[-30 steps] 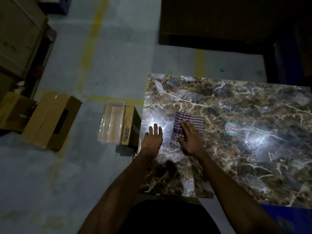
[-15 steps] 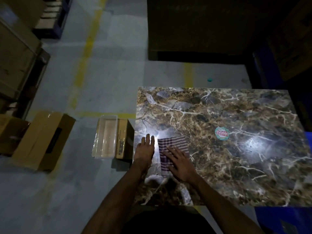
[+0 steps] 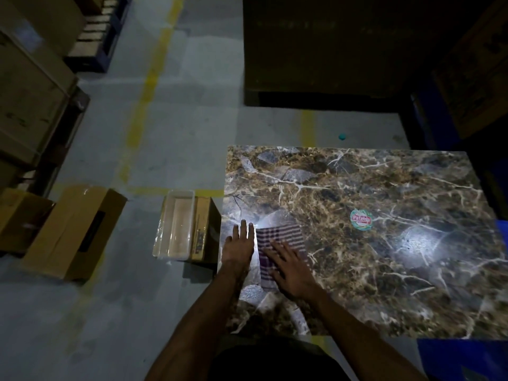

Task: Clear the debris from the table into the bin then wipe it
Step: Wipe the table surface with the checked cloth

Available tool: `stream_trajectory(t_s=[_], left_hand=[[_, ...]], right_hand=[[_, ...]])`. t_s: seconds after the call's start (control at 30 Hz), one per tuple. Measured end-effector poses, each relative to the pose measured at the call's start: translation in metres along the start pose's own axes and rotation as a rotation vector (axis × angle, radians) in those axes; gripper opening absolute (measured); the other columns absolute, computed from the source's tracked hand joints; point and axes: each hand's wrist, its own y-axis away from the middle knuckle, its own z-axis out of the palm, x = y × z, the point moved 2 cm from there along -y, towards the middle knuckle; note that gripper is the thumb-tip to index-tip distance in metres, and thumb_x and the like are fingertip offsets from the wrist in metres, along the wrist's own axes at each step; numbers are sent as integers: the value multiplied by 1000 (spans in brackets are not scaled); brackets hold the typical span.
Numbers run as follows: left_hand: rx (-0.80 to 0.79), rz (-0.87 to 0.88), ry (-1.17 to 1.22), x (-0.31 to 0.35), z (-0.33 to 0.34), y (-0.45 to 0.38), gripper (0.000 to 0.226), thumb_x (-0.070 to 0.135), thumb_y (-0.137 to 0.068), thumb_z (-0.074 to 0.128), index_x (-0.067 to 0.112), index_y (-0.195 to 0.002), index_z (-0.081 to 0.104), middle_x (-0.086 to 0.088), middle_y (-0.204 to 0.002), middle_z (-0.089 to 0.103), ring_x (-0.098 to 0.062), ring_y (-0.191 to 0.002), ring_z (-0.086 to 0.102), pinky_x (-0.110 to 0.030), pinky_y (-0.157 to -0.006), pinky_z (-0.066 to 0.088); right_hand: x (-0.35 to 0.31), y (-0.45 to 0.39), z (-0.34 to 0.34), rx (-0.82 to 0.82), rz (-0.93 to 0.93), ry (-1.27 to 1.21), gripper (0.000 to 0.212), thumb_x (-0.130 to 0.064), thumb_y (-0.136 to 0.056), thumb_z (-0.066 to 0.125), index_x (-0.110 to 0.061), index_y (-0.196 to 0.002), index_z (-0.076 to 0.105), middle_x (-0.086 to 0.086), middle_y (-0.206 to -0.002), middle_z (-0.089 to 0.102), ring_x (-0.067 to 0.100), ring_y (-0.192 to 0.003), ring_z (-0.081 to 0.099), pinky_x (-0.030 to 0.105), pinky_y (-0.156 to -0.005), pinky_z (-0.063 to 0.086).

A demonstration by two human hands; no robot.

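Note:
A brown marble-patterned table (image 3: 384, 270) fills the right half of the view. A folded purple-and-white checked cloth (image 3: 280, 237) lies near its left edge. My right hand (image 3: 291, 268) presses flat on the cloth's near half, fingers spread. My left hand (image 3: 237, 250) rests flat on the bare tabletop just left of the cloth, at the table's edge, holding nothing. A clear plastic bin (image 3: 176, 224) stands on the floor just left of the table. A round red-and-green sticker (image 3: 361, 220) is on the tabletop.
A small cardboard box (image 3: 204, 229) sits between the bin and the table. A larger cardboard box (image 3: 74, 232) lies on the floor at left, with stacked boxes and pallets (image 3: 27, 92) behind it. A dark block (image 3: 330, 50) stands beyond the table. Blue crates (image 3: 467, 358) are at right.
My right hand has drawn the cloth toward me and to the left across the table. My left hand stays flat near the table's left edge. The camera view has shifted.

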Motion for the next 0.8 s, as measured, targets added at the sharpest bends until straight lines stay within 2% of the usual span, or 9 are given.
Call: stream_trajectory(t_s=[0.1, 0.2, 0.27, 0.37, 0.5, 0.63, 0.73, 0.8], left_hand=[[15, -9, -24, 1, 4, 3, 76, 8, -102, 50, 7, -163, 5, -25, -169, 5, -46, -153, 19, -54, -108, 42], [21, -27, -52, 6, 9, 12, 70, 14, -104, 50, 9, -163, 12, -25, -168, 12, -48, -151, 26, -54, -108, 44], [21, -31, -64, 10, 10, 19, 69, 14, -106, 46, 10, -163, 9, -24, -168, 11, -47, -151, 25, -56, -109, 41], [23, -40, -73, 13, 5, 27, 68, 16, -106, 41, 12, -164, 6, -22, -169, 9, -45, -151, 25, -55, -108, 40], [-3, -42, -71, 14, 2, 30, 65, 16, -106, 42, 14, -163, 11, -20, -169, 9, -45, -149, 26, -56, -107, 40], [-8, -60, -75, 17, 11, 48, 66, 18, -105, 45, 16, -162, 15, -20, -168, 13, -45, -146, 30, -56, -104, 43], [5, -68, -65, 23, 20, 71, 71, 20, -102, 50, 16, -162, 13, -21, -168, 14, -45, -146, 30, -54, -103, 45], [-14, -68, -43, 27, 24, 82, 77, 19, -99, 54, 16, -163, 10, -20, -169, 11, -46, -148, 27, -55, -105, 43]], right_hand=[[16, 10, -9, -16, 4, 6, 59, -63, -104, 30, -53, -159, 15, -12, -172, 12, 25, -159, 11, 47, -122, 19], [16, -8, -24, 27, 113, -25, 64, -61, -99, 34, -45, -160, 24, -4, -170, 22, 29, -158, 14, 52, -122, 23], [6, -20, -26, 23, 163, -41, 68, -58, -96, 35, -38, -161, 29, 0, -170, 24, 33, -157, 16, 54, -123, 23], [-11, -18, -17, -10, 135, -64, 69, -59, -98, 28, -34, -162, 29, 3, -171, 22, 35, -157, 15, 57, -122, 24], [-14, 12, 0, -35, 37, -34, 69, -69, -101, 12, -39, -162, 25, -2, -172, 18, 30, -159, 12, 51, -123, 18], [2, 17, -1, -87, 6, -10, 65, -64, -98, 33, -44, -160, 27, -5, -170, 23, 28, -156, 21, 47, -121, 25], [-5, 6, -11, -92, 84, -4, 72, -62, -92, 33, -42, -161, 26, -4, -171, 19, 30, -158, 15, 50, -122, 23], [-16, 2, -10, -85, 134, 11, 72, -54, -92, 34, -39, -162, 23, -2, -172, 14, 32, -159, 10, 49, -124, 18]])
